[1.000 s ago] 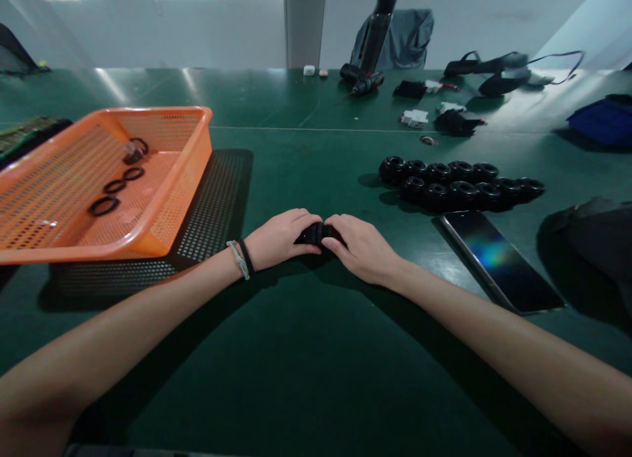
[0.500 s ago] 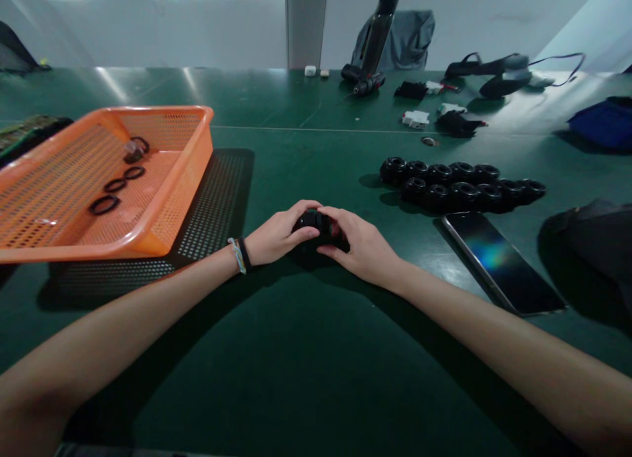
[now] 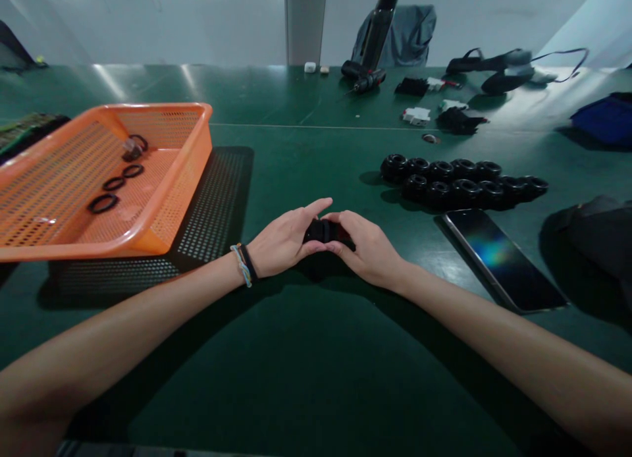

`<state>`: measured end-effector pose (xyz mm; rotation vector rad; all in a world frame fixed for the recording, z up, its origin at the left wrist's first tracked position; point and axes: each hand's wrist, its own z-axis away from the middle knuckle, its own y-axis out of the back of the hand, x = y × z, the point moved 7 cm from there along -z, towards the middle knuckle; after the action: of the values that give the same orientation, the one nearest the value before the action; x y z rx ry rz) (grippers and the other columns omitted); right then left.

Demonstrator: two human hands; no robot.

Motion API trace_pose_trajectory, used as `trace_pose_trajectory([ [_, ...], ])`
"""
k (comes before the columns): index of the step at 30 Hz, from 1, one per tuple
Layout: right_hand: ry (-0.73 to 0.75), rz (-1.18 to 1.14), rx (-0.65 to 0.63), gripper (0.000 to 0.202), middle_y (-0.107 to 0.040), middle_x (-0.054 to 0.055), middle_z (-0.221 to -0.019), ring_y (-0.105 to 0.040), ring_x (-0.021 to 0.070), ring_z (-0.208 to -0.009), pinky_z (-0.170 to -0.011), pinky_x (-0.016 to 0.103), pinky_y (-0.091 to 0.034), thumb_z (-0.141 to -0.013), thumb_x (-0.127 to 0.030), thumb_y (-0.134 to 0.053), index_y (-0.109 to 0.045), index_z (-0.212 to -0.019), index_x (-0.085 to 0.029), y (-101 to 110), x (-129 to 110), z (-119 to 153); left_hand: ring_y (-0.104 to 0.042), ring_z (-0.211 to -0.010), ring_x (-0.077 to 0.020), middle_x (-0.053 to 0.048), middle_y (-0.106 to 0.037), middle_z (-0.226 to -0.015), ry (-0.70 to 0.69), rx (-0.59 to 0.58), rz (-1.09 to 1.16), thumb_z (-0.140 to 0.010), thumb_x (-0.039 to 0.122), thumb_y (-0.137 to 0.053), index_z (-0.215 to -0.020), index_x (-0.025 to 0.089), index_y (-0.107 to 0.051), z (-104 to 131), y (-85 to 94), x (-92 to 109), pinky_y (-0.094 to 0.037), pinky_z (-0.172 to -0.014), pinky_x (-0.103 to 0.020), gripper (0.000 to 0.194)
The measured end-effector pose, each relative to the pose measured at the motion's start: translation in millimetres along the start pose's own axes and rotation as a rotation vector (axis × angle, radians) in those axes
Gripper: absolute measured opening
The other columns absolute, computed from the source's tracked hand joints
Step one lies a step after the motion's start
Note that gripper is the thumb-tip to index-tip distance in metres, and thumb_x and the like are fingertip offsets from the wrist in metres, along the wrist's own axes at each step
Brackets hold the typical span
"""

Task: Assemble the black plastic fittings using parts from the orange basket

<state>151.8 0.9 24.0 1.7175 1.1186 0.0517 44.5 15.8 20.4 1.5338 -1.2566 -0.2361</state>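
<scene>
Between my two hands, just above the green table, is a black round part (image 3: 323,231) with a raised band around it. My left hand (image 3: 289,240) grips its left side, thumb at the near edge and index finger lifted off the far side. On the right side my right hand (image 3: 368,246) curls around the part, its thumb tip meeting the left thumb. The fingers cover much of the part, so its exact kind is unclear. To the right lie two rows of glossy black ring-shaped parts (image 3: 464,190).
An orange plastic basket (image 3: 200,134) at left holds several black rings (image 3: 103,203). A phone (image 3: 503,259) lies right of my hands, beside a dark cloth-like item (image 3: 597,243). Farther back are a power drill (image 3: 368,81), white connectors (image 3: 416,116) and a blue item (image 3: 605,121).
The black part has turned in my hands and now shows its banded side. My left index finger has lifted, and both thumbs have come together at the near edge.
</scene>
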Motion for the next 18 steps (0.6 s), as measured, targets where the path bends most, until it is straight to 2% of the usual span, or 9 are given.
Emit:
trace_pose_trajectory([
  [8,-0.196,-0.087,-0.075,0.022,-0.066,0.009,-0.091,-0.060,0.0207,-0.080,-0.071,0.034,-0.047,-0.084,-0.027,-0.049,-0.054,-0.102,-0.016,-3.9,1.9,-0.8,-0.054,-0.079,-0.0212,-0.013,-0.060,-0.094,-0.115,-0.016,-0.222,-0.087,0.064,-0.015,-0.133,0.010,-0.032,-0.8,0.8,3.5,-0.045,-0.073,-0.034,0.073],
  [12,-0.199,-0.112,-0.078,0.022,-0.067,0.009,-0.090,-0.061,0.0203,-0.078,-0.070,0.035,-0.048,-0.084,-0.025,-0.047,-0.054,-0.103,-0.015,-5.5,0.9,-1.2,-0.054,-0.080,-0.0215,-0.013,-0.060,-0.094,-0.104,-0.025,-0.210,-0.087,0.065,-0.016,-0.133,0.011,-0.033,-0.7,-0.5,1.7,-0.045,-0.074,-0.035,0.073],
  [16,-0.116,-0.046,0.048,0.024,-0.066,0.010,-0.091,-0.061,0.0212,-0.078,-0.068,0.035,-0.048,-0.086,-0.033,-0.047,-0.054,-0.102,-0.016,-0.6,0.1,-0.5,-0.056,-0.088,-0.0231,-0.015,-0.058,-0.106,-0.022,-0.018,-0.027,-0.086,0.067,-0.023,-0.132,0.011,-0.032,-2.5,1.4,-4.7,-0.045,-0.078,-0.036,0.073],
  [18,-0.035,0.002,0.136,0.026,-0.066,0.010,-0.094,-0.060,0.0218,-0.083,-0.069,0.035,-0.049,-0.087,-0.036,-0.048,-0.053,-0.103,-0.016,4.4,-3.4,0.9,-0.056,-0.091,-0.0224,-0.015,-0.058,-0.109,0.022,-0.041,0.089,-0.087,0.064,-0.027,-0.127,0.011,-0.038,-3.9,1.5,-7.8,-0.045,-0.079,-0.034,0.067],
])
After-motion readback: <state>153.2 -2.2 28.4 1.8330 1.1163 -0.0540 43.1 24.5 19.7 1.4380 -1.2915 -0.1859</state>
